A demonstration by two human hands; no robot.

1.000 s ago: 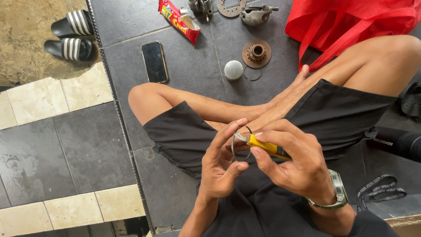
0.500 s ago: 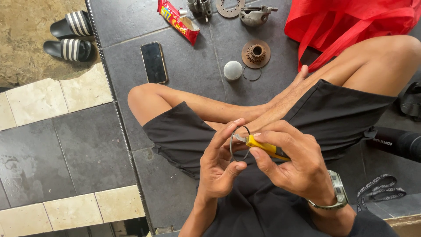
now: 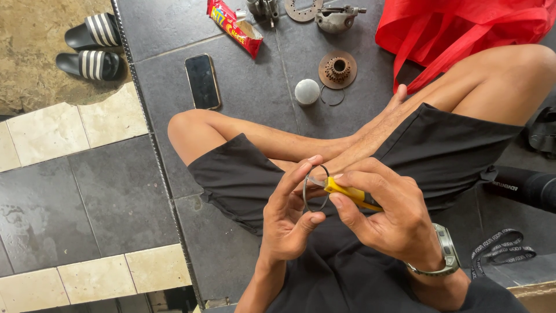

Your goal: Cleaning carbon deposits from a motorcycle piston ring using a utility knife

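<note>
The dark tiled floor (image 3: 243,98) fills most of the view, and the person sits cross-legged on it in black shorts (image 3: 440,150). A red bag (image 3: 463,29) lies at the upper right, just beyond the raised knee. Over the lap, the two hands meet close together. The right hand (image 3: 388,217), with a watch (image 3: 446,255) at its wrist, is closed around a yellow-handled tool (image 3: 347,194), fingers wrapped over the handle and thumb pressing from below; the tool's metal tip points left. The left hand (image 3: 289,223) is partly curled, pinching a thin metal ring (image 3: 315,188) between the thumb at its lower edge and the fingertips at its top. The ring stands upright between the two hands, and the tool's tip touches it on its right side. Further out on the floor, well apart from the hands, lie a pair of striped sandals (image 3: 90,49) at the upper left, a black phone (image 3: 202,81) face up, a red snack packet (image 3: 234,26), a rusty sprocket (image 3: 337,69), a small grey round cap (image 3: 307,91) and a thin wire circle (image 3: 332,97) just beside it.
</note>
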